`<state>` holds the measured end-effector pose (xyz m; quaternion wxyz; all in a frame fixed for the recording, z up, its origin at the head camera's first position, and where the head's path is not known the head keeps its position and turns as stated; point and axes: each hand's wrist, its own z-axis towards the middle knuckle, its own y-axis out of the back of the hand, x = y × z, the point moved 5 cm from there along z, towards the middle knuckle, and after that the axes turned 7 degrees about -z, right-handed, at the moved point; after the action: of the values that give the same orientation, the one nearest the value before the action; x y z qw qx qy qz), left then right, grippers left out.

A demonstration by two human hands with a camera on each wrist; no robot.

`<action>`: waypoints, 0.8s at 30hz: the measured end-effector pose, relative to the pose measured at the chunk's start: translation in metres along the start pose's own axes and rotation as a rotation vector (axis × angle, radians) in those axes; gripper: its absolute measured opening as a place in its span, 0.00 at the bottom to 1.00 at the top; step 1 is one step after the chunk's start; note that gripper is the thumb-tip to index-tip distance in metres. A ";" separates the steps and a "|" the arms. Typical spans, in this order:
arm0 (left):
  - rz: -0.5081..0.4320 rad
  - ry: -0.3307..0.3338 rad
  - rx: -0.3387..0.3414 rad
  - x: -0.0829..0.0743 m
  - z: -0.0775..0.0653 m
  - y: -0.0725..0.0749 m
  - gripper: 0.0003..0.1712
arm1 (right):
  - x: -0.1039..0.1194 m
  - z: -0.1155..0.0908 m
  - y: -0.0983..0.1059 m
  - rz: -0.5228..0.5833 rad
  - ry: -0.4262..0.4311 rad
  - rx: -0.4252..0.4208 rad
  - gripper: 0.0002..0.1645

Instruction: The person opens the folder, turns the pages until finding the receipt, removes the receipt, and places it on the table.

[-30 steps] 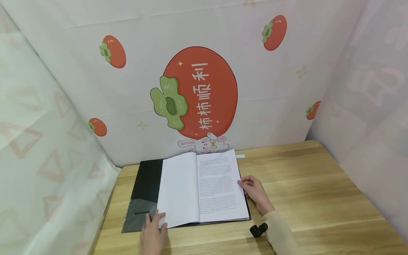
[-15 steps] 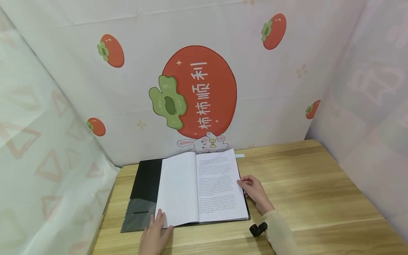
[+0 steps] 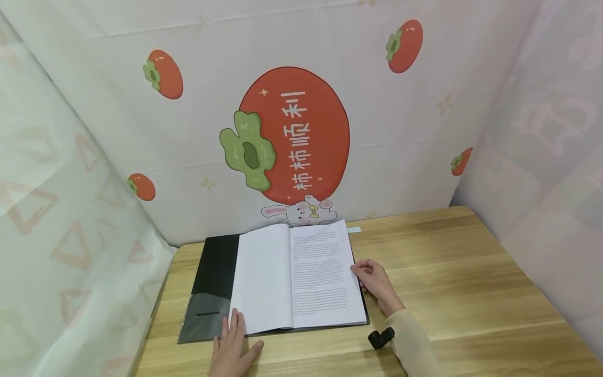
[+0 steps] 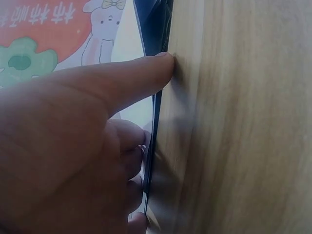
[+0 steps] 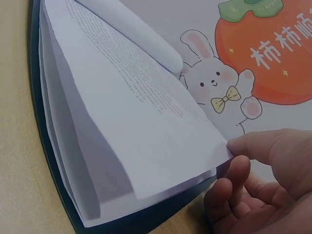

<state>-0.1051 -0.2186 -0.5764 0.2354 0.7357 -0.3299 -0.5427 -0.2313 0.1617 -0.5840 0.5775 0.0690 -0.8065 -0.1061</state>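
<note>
A black folder (image 3: 218, 264) lies spread on the table, holding a stack of paper turned to a blank left page (image 3: 264, 277) and a printed page (image 3: 320, 277). My left hand (image 3: 231, 348) rests at the lower left corner of the blank page with its fingers straight. Its thumb (image 4: 146, 73) reaches out past the folder's lower edge in the left wrist view. At the right edge, my right hand (image 3: 378, 285) pinches the printed page between thumb and index finger. In the right wrist view that page (image 5: 151, 131) is lifted a little from the sheets below it.
The wooden table (image 3: 452, 277) extends to the right of the folder. A patterned backdrop (image 3: 391, 120) stands directly behind it. A pale strip (image 3: 355, 230) lies beyond the page's top right corner. A small black device (image 3: 380, 338) sits at the right sleeve (image 3: 412, 340).
My left hand has flattened at the page corner, its fingers straightening and its thumb swinging out to the right. The right hand keeps the same pinch, and the pages look unchanged.
</note>
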 end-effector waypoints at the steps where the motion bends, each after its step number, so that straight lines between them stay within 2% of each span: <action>1: 0.002 -0.001 -0.002 0.000 0.000 0.000 0.62 | 0.000 0.000 0.000 0.001 -0.001 0.001 0.17; 16: 0.044 0.000 -0.065 -0.012 0.000 0.006 0.55 | 0.004 0.001 0.001 0.021 -0.011 0.027 0.19; 20: 0.031 0.023 -0.066 -0.015 0.000 0.006 0.55 | 0.007 0.002 0.000 0.035 -0.008 0.036 0.20; 24: 0.014 0.018 -0.081 -0.016 -0.001 0.005 0.54 | 0.008 0.003 0.001 0.050 -0.006 0.027 0.20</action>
<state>-0.1081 -0.2105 -0.5620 0.2717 0.7282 -0.3107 -0.5471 -0.2371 0.1608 -0.5779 0.5766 0.0563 -0.8111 -0.0807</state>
